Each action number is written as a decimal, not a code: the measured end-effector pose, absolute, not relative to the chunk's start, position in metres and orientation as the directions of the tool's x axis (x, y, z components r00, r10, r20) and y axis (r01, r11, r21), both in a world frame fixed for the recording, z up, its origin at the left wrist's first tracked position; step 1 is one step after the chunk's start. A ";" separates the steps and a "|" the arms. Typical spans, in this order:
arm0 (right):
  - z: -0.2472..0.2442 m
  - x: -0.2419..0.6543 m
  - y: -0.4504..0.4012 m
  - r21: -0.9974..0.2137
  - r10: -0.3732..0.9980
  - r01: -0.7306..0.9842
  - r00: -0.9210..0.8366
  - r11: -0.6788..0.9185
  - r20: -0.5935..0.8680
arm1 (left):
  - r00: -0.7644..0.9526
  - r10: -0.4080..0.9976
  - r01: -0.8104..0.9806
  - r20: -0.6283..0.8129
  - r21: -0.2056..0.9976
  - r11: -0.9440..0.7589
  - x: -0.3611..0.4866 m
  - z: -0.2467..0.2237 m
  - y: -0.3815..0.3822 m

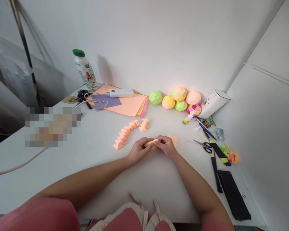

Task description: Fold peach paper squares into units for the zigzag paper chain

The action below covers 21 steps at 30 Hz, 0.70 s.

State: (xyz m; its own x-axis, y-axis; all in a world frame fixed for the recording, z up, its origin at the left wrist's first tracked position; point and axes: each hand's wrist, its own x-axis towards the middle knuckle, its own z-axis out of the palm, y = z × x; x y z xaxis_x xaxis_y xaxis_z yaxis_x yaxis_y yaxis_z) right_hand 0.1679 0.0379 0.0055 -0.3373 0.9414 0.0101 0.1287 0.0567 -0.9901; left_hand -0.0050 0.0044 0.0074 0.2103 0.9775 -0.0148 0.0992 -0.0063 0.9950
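Your grip, left hand (pixel 140 149) and right hand (pixel 167 146), is pinched on a peach paper piece (pixel 154 141) over the counter (pixel 156 183). It should be nearly weightless and easily creased; take its edges lightly. Folded peach units (pixel 119 141) lie left of your grip.

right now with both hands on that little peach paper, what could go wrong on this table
The left hand is near the row of folded paper pieces, so a sideways sweep might scatter them.
The scissors lie beyond the right hand with their tips toward it; a careless reach that way could meet the points.
The peach sheet beside the right hand could get creased or pushed aside.
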 end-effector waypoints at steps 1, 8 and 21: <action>0.005 0.168 0.038 -0.992 0.946 0.119 -0.325 0.052 0.010 | 0.221 0.975 0.094 -0.008 0.995 -0.013 -0.005 0.008 0.004; 0.004 0.167 0.038 -0.999 0.955 0.045 -0.296 -0.005 -0.019 | 0.259 0.966 0.055 0.004 0.998 -0.019 -0.004 0.013 0.003; 0.005 0.167 0.039 -0.999 0.953 0.034 -0.300 -0.024 -0.033 | 0.277 0.961 0.088 0.005 0.996 -0.030 -0.003 0.010 0.003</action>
State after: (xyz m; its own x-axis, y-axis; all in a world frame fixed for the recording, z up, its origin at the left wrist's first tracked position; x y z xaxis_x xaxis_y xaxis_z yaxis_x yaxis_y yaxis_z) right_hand 0.1674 0.0392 0.0054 -0.2999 0.9534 -0.0332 0.0342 -0.0240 -0.9991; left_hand -0.0030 0.0028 0.0096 0.2772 0.9608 0.0045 0.0879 -0.0301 0.9957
